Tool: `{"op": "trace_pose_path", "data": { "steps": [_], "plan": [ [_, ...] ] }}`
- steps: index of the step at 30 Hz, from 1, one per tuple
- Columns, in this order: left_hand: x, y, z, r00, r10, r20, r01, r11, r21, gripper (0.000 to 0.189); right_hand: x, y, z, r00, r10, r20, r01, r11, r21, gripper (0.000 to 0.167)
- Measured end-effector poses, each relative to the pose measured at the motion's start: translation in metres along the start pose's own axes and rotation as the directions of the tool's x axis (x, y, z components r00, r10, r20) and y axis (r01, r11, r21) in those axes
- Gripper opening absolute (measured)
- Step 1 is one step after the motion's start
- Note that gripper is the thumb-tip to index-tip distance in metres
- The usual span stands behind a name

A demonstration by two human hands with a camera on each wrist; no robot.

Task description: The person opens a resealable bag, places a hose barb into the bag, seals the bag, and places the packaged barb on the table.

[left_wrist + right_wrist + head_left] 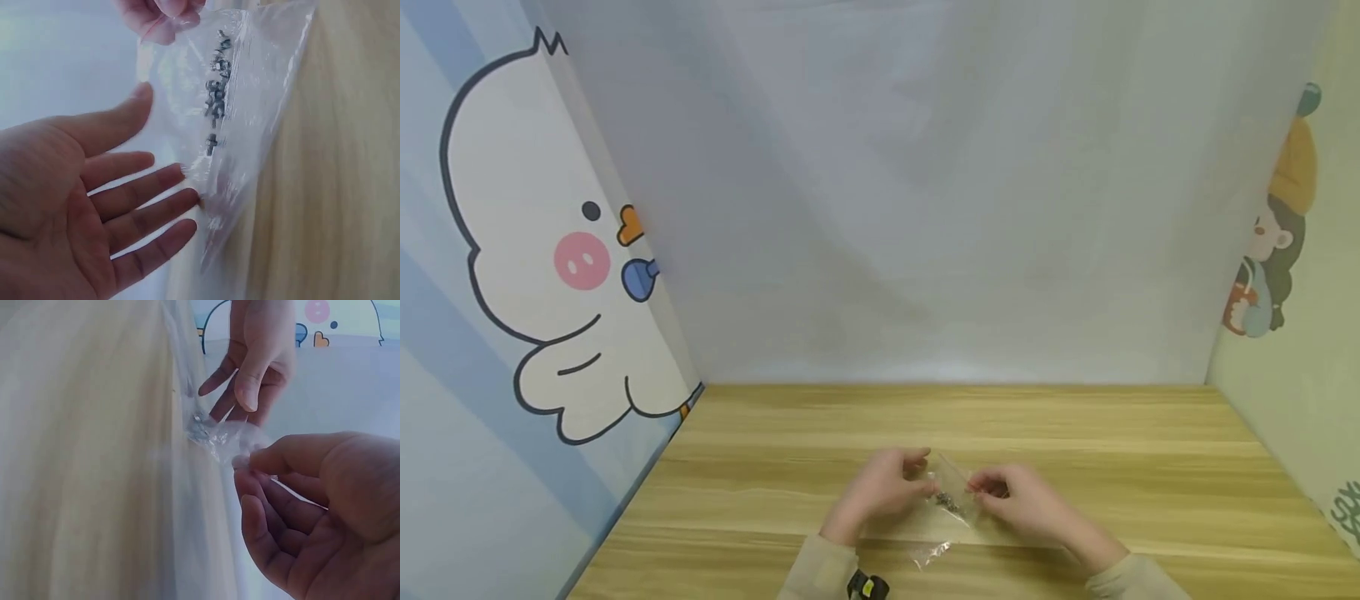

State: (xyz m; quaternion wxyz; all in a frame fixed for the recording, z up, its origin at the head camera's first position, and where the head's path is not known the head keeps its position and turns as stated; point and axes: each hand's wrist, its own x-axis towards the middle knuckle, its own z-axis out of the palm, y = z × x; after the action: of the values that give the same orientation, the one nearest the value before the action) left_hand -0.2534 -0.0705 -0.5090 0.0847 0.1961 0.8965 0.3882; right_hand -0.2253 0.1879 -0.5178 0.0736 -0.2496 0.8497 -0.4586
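A clear plastic zip bag (262,81) hangs between the two hands over the table, with a red line along its top edge. Inside it, several small metal screws (215,94) have gathered in a row. My right hand (1018,500) pinches the bag's edge between thumb and fingertips, as the right wrist view shows close up. My left hand (887,483) is spread beside the bag, fingers straight and thumb apart. Its fingertips (187,197) are right at the plastic in the left wrist view.
On the wooden table (760,467), a crumpled piece of clear plastic (932,552) lies in front of the hands. A black strap device (867,586) is near the left sleeve. Pale curtains (925,208) close off the back, with printed cartoon panels at the sides.
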Motion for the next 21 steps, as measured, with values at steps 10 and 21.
{"op": "trace_pose_path", "data": {
  "steps": [10, 21],
  "plan": [
    [0.014, 0.000, 0.001, 0.998, 0.002, -0.069, -0.024, 0.947, -0.319, 0.015, 0.004, -0.004, -0.022, 0.995, -0.009, -0.098, 0.007, 1.000, -0.028, 0.021],
    [0.006, 0.026, -0.015, 0.979, 0.097, -0.177, -0.154, 0.925, -0.347, 0.016, -0.005, -0.027, -0.042, 0.937, 0.022, -0.348, -0.002, 0.998, 0.059, 0.031]
  ]
}}
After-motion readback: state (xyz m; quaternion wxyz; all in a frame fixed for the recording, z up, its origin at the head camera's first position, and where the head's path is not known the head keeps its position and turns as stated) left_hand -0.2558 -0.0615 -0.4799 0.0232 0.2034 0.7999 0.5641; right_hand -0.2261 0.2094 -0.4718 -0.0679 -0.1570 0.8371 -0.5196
